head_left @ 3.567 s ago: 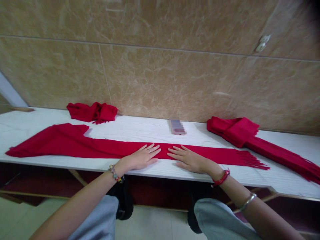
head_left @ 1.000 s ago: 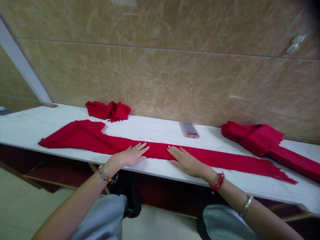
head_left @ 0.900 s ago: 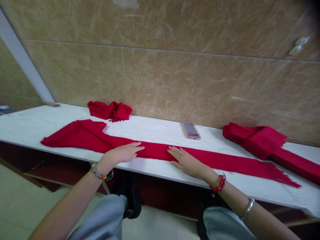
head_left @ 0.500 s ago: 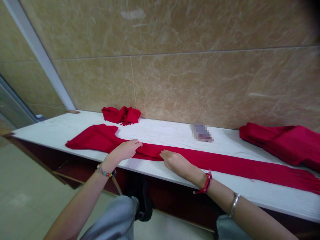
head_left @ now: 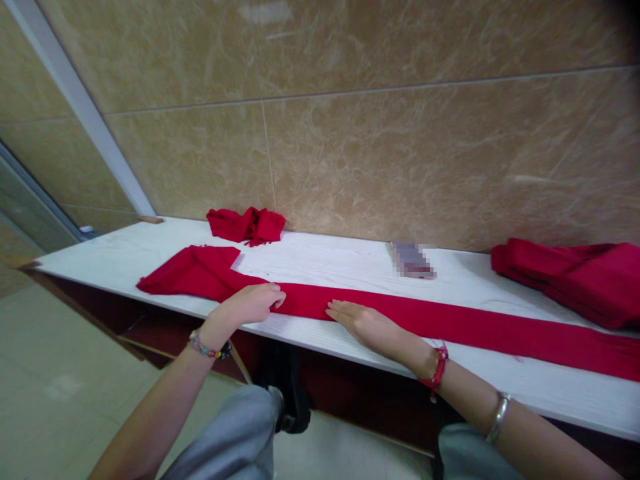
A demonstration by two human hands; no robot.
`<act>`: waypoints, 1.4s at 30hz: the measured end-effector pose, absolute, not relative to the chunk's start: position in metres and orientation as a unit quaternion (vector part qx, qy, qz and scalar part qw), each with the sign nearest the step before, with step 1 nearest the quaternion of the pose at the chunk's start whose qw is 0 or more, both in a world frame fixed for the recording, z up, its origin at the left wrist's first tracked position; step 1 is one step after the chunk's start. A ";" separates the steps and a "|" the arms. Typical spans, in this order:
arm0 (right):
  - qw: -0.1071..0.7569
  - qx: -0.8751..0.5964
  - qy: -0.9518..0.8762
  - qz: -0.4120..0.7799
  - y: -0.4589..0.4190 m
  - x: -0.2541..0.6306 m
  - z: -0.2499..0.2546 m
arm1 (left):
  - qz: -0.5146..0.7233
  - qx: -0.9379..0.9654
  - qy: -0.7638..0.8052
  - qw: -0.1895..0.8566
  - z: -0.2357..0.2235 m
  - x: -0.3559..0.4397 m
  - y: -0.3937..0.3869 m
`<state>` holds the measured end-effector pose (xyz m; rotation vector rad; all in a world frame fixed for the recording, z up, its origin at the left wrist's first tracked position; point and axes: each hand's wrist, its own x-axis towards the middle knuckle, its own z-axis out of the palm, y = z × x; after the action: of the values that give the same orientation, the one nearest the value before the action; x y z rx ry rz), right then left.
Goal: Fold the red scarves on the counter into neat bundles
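Observation:
A long red scarf (head_left: 460, 321) lies lengthwise along the white tabletop, folded into a narrow strip, its left end bunched wider. My left hand (head_left: 253, 303) is on the strip near that bunched part, fingers bent and closed on the cloth. A little to the right, my right hand (head_left: 367, 325) lies flat on the scarf's near edge, its fingers stretched out. Between the two hands the cloth looks smooth.
At the back by the tiled wall sits a small crumpled red cloth (head_left: 245, 225). A blurred, phone-like object (head_left: 413, 260) lies right of it. Folded red fabric (head_left: 570, 277) is piled at far right. Dark shelves (head_left: 165, 330) show under the white table (head_left: 330, 257).
The crease in the scarf between my hands has flattened out. My right hand has opened from bent fingers to a flat palm. The camera view has shifted slightly.

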<state>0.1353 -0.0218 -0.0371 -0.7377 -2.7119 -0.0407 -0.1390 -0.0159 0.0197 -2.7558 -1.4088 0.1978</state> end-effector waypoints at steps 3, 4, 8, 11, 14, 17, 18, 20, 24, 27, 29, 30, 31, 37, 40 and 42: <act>0.168 -0.263 -0.950 0.000 -0.022 0.137 -0.034 | 0.060 -0.879 -0.473 0.020 0.025 -0.139 -0.019; 0.165 -0.263 -0.951 0.003 -0.023 0.137 -0.032 | 0.054 -0.882 -0.467 0.015 0.027 -0.136 -0.021; 0.134 -0.268 -0.954 0.004 -0.027 0.135 -0.024 | -0.015 -0.915 -0.403 -0.020 0.024 -0.109 -0.028; 0.118 -0.298 -0.947 0.001 -0.031 0.135 -0.022 | -0.036 -0.902 -0.429 -0.030 0.007 -0.086 -0.027; 0.089 -0.333 -0.938 0.019 -0.035 0.142 -0.023 | 0.035 -0.878 -0.470 -0.079 -0.006 -0.075 -0.024; 0.054 -0.369 -0.927 0.031 -0.039 0.155 -0.020 | 0.079 -0.864 -0.484 -0.109 -0.005 -0.073 -0.024; 0.040 -0.384 -0.922 0.035 -0.041 0.158 -0.017 | 0.085 -0.861 -0.488 -0.113 -0.002 -0.073 -0.024; 0.026 -0.412 -0.910 0.042 -0.044 0.161 -0.010 | 0.091 -0.854 -0.499 -0.112 0.004 -0.069 -0.026; 0.081 -0.417 -0.905 0.022 -0.047 0.143 0.001 | 0.065 -0.836 -0.541 -0.065 0.008 -0.051 -0.025; 0.103 -0.446 -0.889 0.022 -0.042 0.125 -0.005 | 0.064 -0.825 -0.557 -0.070 0.002 -0.043 -0.019; 0.106 -0.471 -0.875 0.028 -0.037 0.120 -0.011 | 0.079 -0.825 -0.552 -0.091 -0.003 -0.043 -0.013; 0.106 -0.476 -0.872 0.029 -0.035 0.121 -0.015 | 0.082 -0.827 -0.549 -0.091 -0.006 -0.045 -0.010; 0.104 -0.478 -0.872 0.029 -0.033 0.124 -0.017 | 0.082 -0.829 -0.547 -0.085 -0.008 -0.047 -0.007; 0.096 -0.509 -0.855 -0.024 -0.034 0.191 -0.027 | 0.091 -0.820 -0.564 -0.046 -0.008 -0.045 -0.006; 0.072 -0.547 -0.831 -0.072 -0.039 0.249 -0.035 | 0.107 -0.801 -0.587 -0.045 -0.002 -0.038 -0.008; 0.052 -0.561 -0.820 -0.100 -0.043 0.294 -0.041 | 0.105 -0.794 -0.597 -0.042 0.000 -0.035 -0.008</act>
<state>0.2944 -0.0431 -0.0411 -1.7063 -2.4936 -0.3034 -0.0353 -0.0082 -0.0003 -2.5638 -1.9272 0.3401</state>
